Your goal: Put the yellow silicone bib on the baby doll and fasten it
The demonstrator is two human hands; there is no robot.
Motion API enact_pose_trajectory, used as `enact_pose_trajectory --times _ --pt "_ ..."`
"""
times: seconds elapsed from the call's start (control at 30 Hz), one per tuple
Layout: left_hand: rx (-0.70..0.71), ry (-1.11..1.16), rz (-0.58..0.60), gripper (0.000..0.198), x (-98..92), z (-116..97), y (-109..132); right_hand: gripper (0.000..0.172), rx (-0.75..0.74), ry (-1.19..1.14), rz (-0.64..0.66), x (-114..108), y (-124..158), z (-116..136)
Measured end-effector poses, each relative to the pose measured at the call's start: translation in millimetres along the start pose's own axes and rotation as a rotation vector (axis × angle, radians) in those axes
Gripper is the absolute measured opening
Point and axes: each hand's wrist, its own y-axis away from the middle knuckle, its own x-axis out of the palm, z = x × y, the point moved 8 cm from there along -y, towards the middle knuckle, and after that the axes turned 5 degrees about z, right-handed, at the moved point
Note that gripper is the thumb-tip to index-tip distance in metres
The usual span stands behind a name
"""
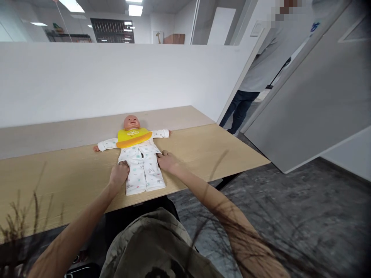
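Note:
A baby doll (pixel 131 122) lies on its back on the wooden table, arms spread wide. It wears a yellow bib (pixel 133 136), a white patterned top (pixel 149 146) and matching white trousers (pixel 145 173). My left hand (pixel 119 173) is closed at the left side of the trousers, near the waist, its fingertips hidden by the cloth. On the opposite side, my right hand (pixel 167 161) has its fingers closed on the trousers' edge just under the top's hem. Flat trouser legs reach close to the table's front edge, and no feet show.
The wooden table (pixel 203 150) stands against a white partition (pixel 121 81) with glass above. Beyond an open grey door (pixel 313 92) on the right, a person (pixel 257 73) stands in the doorway. Dark blurred strands cross the lower part of the view.

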Motion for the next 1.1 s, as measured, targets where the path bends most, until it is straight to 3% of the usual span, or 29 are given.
enact_pose_trajectory --times 0.17,0.3,0.43,0.6,0.7,0.77,0.83,0.97,1.1 --pt "-0.023 -0.004 -0.038 0.047 0.5 -1 15 0.039 -0.004 -0.043 -0.047 -4 14 3" --pt "-0.032 0.014 -0.098 0.05 12.3 0 32 0.044 -0.012 -0.065 -0.078 -2 25 5" --pt "-0.02 0.187 -0.285 0.049 32.1 7 54 0.046 0.015 -0.131 -0.123 -1 44 7" --pt "0.0 0.385 -0.344 0.043 49.0 11 90 0.048 0.078 -0.174 -0.145 4 80 12" --pt "0.026 0.505 -0.432 0.038 47.3 -2 124 0.048 0.115 -0.192 -0.162 5 97 16" --pt "-0.043 0.54 -0.531 0.036 48.2 -12 147 0.046 0.147 -0.201 -0.179 4 103 17" --pt "0.036 0.522 -0.606 0.04 48.4 -39 162 0.044 0.17 -0.207 -0.193 4 106 19" --pt "0.197 0.467 -0.669 0.044 45.6 -88 163 0.043 0.187 -0.221 -0.208 3 106 19" --pt "0.136 0.312 -0.655 0.044 40.5 -99 147 0.042 0.19 -0.234 -0.217 2 105 18"
